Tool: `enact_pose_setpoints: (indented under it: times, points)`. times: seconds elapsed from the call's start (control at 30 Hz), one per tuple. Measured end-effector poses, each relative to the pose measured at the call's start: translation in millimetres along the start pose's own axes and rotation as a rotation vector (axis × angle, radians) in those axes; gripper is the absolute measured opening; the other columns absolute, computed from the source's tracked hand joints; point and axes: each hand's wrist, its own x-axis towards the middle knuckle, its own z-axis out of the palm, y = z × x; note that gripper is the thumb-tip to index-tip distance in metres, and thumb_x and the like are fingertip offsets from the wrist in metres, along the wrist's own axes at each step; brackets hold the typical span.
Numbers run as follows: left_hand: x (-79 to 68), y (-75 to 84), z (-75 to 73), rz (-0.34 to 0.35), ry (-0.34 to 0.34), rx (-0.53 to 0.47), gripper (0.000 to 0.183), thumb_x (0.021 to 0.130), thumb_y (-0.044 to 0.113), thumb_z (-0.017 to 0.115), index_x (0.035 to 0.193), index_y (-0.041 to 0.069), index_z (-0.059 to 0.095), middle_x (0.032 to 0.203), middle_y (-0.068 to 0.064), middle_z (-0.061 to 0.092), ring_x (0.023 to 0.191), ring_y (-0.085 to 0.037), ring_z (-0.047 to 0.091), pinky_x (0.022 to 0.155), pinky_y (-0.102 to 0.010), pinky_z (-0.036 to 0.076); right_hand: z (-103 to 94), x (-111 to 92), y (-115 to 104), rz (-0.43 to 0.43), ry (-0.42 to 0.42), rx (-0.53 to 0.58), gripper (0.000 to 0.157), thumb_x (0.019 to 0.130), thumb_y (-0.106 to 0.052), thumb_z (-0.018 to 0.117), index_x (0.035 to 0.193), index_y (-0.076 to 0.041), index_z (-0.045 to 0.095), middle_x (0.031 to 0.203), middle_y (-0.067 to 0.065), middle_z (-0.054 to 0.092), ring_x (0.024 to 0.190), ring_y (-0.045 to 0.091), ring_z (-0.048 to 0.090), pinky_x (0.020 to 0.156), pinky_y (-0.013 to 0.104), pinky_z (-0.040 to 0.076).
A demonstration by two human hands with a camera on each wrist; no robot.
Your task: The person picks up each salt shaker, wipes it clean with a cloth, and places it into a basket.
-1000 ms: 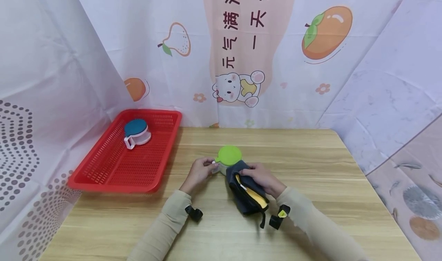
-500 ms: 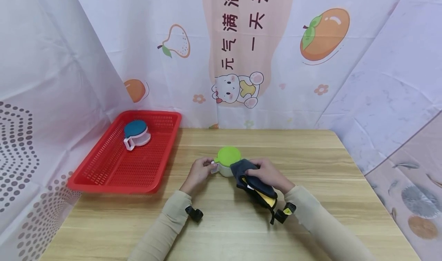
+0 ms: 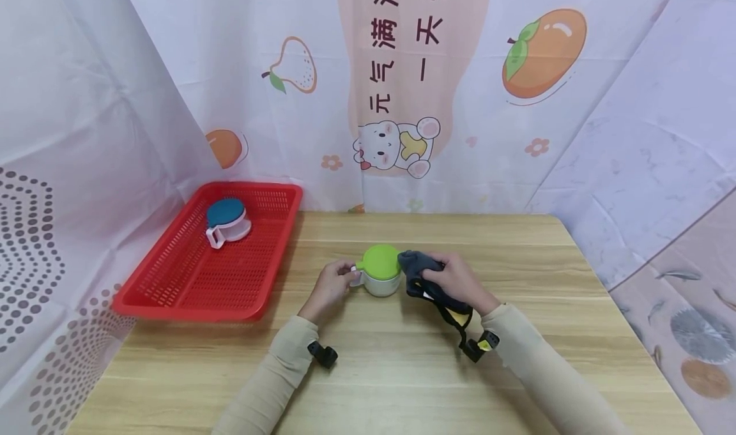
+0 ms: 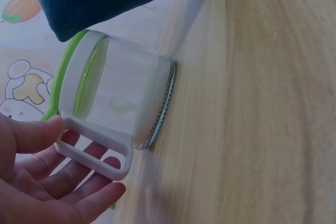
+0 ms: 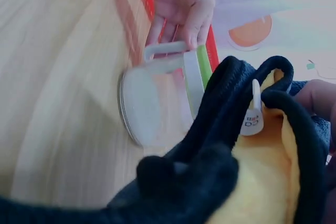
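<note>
A clear seasoning jar [image 3: 382,286] with a green lid [image 3: 381,261] and a white handle [image 4: 95,163] stands upright on the wooden table. My left hand [image 3: 331,288] holds the handle, thumb at its top near the lid and fingers behind the loop. In my right hand [image 3: 458,282] is a folded dark blue cloth [image 3: 424,270] with a yellow inner side and a small white tag [image 5: 253,121]. The cloth lies against or very near the lid's right edge; contact cannot be told. In the left wrist view the cloth [image 4: 107,3] shows beyond the jar.
A red plastic basket [image 3: 276,256] stands at the left rear of the table [image 3: 368,384]. Inside it, a similar jar [image 3: 234,230] with a blue lid [image 3: 225,212] leans toward the back. Printed curtains [image 3: 322,128] hang behind the table and at both sides.
My right hand has drawn the cloth right and slightly back, from the front of the jar round to its right side, uncovering the jar's body. The left hand stays on the handle.
</note>
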Motion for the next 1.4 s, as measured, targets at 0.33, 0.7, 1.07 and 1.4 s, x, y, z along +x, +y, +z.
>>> enact_pose_setpoints:
  times: [0.33,0.7,1.07,1.4]
  points:
    - [1.2,-5.5,-0.9,0.000,0.011,-0.016,0.016,0.093,0.010,0.062,0.105,0.000,0.067,0.094,-0.007,0.062,0.087,-0.019,0.055,0.066,-0.023,0.045,-3.1,6,-3,-0.058,0.066,-0.137,0.028,0.085,-0.008,0.067,0.113,-0.004,0.071,0.103,0.015,0.072,0.078,0.019,0.059,0.067,0.029,0.045]
    - [2.4,-7.8,1.6,0.035,0.041,0.011,0.020,0.090,0.011,0.066,0.106,-0.001,0.068,0.096,-0.009,0.065,0.089,-0.016,0.055,0.073,-0.021,0.046,-8.7,12,-8,-0.149,0.095,-0.210,0.031,0.083,-0.008,0.067,0.114,-0.004,0.071,0.096,0.011,0.069,0.078,0.019,0.057,0.068,0.030,0.045]
    - [5.3,-11.4,2.2,0.058,0.045,0.025,0.017,0.088,0.012,0.070,0.099,0.000,0.069,0.093,-0.008,0.065,0.088,-0.016,0.056,0.075,-0.023,0.047,-10.4,17,-12,-0.163,0.101,-0.233,0.032,0.082,-0.010,0.066,0.113,-0.003,0.070,0.092,0.010,0.067,0.074,0.019,0.051,0.065,0.028,0.040]
    - [5.9,-7.6,3.1,0.062,0.042,0.037,0.014,0.089,0.013,0.069,0.095,0.001,0.069,0.091,-0.007,0.064,0.084,-0.015,0.054,0.071,-0.029,0.049,-12.6,20,-17,-0.168,0.089,-0.244,0.031,0.082,-0.010,0.066,0.112,-0.004,0.071,0.093,0.009,0.067,0.073,0.018,0.050,0.064,0.028,0.039]
